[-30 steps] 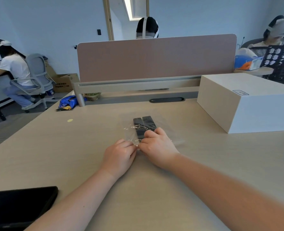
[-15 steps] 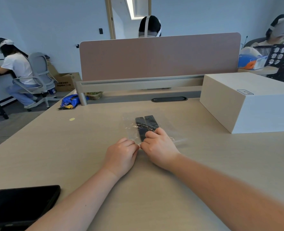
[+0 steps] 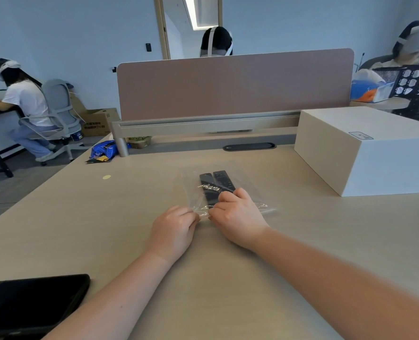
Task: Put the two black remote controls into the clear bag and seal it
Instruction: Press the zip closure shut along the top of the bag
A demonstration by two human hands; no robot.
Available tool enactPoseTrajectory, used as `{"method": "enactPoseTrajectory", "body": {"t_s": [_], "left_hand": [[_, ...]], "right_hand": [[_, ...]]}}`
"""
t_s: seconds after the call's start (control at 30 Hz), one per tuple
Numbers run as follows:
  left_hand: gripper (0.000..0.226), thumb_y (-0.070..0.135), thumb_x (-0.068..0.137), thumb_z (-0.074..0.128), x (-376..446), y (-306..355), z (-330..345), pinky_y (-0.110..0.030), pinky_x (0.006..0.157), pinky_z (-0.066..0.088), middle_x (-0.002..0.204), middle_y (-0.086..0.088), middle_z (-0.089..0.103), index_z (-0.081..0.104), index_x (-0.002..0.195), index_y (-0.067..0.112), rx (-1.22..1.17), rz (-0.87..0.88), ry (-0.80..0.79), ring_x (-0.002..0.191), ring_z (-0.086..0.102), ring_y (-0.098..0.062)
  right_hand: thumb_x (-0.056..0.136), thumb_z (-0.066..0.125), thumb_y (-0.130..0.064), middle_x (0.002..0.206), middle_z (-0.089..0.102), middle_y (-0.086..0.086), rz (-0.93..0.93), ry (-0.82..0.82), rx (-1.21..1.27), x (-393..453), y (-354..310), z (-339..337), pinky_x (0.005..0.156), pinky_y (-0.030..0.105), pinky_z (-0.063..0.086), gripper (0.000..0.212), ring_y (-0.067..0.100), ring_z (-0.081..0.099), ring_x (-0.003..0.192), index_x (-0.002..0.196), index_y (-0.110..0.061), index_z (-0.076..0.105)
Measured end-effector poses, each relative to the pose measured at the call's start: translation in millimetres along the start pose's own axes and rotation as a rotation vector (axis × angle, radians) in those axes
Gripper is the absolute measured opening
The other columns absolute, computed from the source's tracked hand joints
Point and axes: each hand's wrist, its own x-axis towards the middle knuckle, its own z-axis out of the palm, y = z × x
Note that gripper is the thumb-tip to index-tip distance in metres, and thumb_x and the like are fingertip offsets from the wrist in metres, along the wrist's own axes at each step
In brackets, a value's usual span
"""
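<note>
- Head view: both remote controls [image 3: 214, 186] lie inside the clear bag [image 3: 246, 192], near ends hidden beneath the right hand [image 3: 237, 214].
- Left hand [image 3: 174, 229] and right hand fingers [image 3: 228, 198] curl onto the bag's near edge, apparently pinching it; the seal itself is hard to make out.

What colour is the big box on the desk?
The box is cream-white with a small label on top, seen in the head view.

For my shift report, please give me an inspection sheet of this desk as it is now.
Surface: pale wood desk, flat.
Job's things: two black remotes side by side inside the clear bag, lying flat.
Clutter: white box right; black device near left; yellow dot.
Hands: left hand and right hand pinch the bag's near edge.
Cables: nothing seen.
Surroundings: pink divider; seated people behind.
</note>
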Motion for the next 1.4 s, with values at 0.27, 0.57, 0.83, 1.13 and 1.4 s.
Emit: {"method": "enactPoseTrajectory", "body": {"t_s": [0.27,0.57,0.83,1.13,1.4], "left_hand": [[0.028,0.026,0.077,0.045,1,-1,0,-0.031,0.043,0.05,0.059,0.0,0.063,0.063,0.059,0.015,0.04,-0.002,-0.041,0.061,0.06,-0.025],[0.029,0.029,0.074,0.041,1,1,-4,-0.028,0.038,0.047,0.06,0.002,0.063,0.061,0.058,0.016,0.077,-0.05,-0.086,0.064,0.062,-0.022],[0.028,0.032,0.072,0.04,0,0,-7,-0.025,0.039,0.047,0.059,0.004,0.063,0.061,0.06,0.018,0.066,-0.057,-0.072,0.063,0.063,-0.022],[0.033,0.034,0.073,0.036,2,1,-4,-0.029,0.041,0.051,0.062,0.005,0.065,0.063,0.061,0.019,0.098,-0.062,-0.067,0.067,0.065,-0.022],[0.018,0.026,0.072,0.053,3,2,-4,-0.029,0.043,0.049,0.062,0.002,0.065,0.064,0.06,0.018,0.093,-0.082,-0.106,0.065,0.066,-0.024]], "right_hand": [[0.054,0.075,-0.005,0.049,0.058,-0.008,-0.047,-0.029,0.016,5,-5,1,0.062,0.03,0.026,0.021,0.019,0.059,0.065,0.052,-0.02,0.06],[0.054,0.06,0.001,0.048,0.056,-0.004,-0.168,-0.042,-0.029,6,-5,-2,0.063,0.03,0.025,0.017,0.021,0.057,0.062,0.051,-0.016,0.056],[0.063,0.047,-0.001,0.051,0.059,-0.005,-0.088,-0.105,-0.165,-27,51,-16,0.062,0.031,0.025,0.023,0.021,0.059,0.061,0.058,-0.017,0.063],[0.058,0.037,0.003,0.054,0.061,0.001,0.073,-0.292,-0.104,-53,83,-28,0.048,0.027,0.041,0.03,0.023,0.064,0.064,0.063,-0.012,0.062],[0.092,0.038,-0.005,0.116,0.056,0.013,0.35,-0.57,0.148,-54,83,-34,0.082,0.033,0.049,0.038,0.031,0.057,0.104,0.127,-0.016,0.048]]}}
